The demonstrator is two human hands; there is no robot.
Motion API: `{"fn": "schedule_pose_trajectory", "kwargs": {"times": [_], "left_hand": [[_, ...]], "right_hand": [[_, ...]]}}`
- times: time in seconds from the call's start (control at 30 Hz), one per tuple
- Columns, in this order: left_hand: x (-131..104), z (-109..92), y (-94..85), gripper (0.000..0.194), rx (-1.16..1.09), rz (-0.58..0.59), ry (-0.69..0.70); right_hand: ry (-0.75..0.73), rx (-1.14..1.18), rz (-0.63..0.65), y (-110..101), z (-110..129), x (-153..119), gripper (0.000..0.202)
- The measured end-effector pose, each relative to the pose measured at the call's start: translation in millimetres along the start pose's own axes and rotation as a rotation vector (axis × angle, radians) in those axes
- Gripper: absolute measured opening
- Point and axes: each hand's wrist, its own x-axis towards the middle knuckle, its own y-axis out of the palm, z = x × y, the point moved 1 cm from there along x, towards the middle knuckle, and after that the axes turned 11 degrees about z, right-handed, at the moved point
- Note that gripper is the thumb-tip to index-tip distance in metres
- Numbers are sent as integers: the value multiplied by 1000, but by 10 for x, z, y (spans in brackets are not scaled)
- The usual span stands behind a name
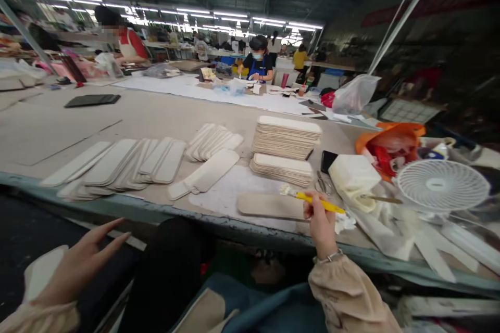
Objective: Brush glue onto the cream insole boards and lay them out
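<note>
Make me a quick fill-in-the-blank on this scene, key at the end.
1. The right hand holds a brush with a ____ handle.
2. The bag just beyond the round white grille is mainly ____.
3. In the picture, the tall stack of strips stands to the ____ of the white container.

Missing words: yellow; orange; left

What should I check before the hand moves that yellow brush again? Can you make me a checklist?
1. Yellow brush held: ok, the right hand grips its handle.
2. Long beige panel flat: ok, it lies near the table edge.
3. Left hand steadying that panel: not ok, it is far off to the side.
4. Enough white stuff on the bristles: cannot tell, too blurred.
5. Scissors apart from the brush: ok, they lie beyond it.
</note>
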Motion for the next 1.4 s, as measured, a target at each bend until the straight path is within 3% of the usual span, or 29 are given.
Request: {"fn": "schedule_pose_trajectory", "kwargs": {"times": [0.03,0.13,0.2,0.27,0.33,0.5,0.6,0.77,1.13,1.27,1.4], "left_hand": [[147,-187,98,60,-5,-11,38],[593,-961,479,63,-108,187,334],[840,-1450,756,71,-142,324,453],[1016,-1779,1019,83,-121,458,509],[1121,-1918,1235,93,-96,530,511],[1166,-1827,1492,98,-86,560,486],[1157,-1784,1507,100,-95,570,469],[1162,-1815,1506,102,-119,588,470],[1126,-1860,1516,91,-83,515,477],[1127,-1866,1533,92,-48,461,492],[1132,-1877,1542,91,-27,446,501]], "right_hand": [[26,46,-3,15,-3,11,35],[112,195,12,79,-23,51,34],[152,259,35,133,-29,74,33],[180,289,50,179,-26,90,31],[207,302,71,203,-28,95,29],[210,249,206,183,-90,81,36],[171,132,247,198,-126,74,42],[207,-189,295,377,-105,59,31],[364,-167,361,702,-262,97,31],[401,-241,329,626,-257,131,30],[401,-297,265,359,-199,165,29]]}}
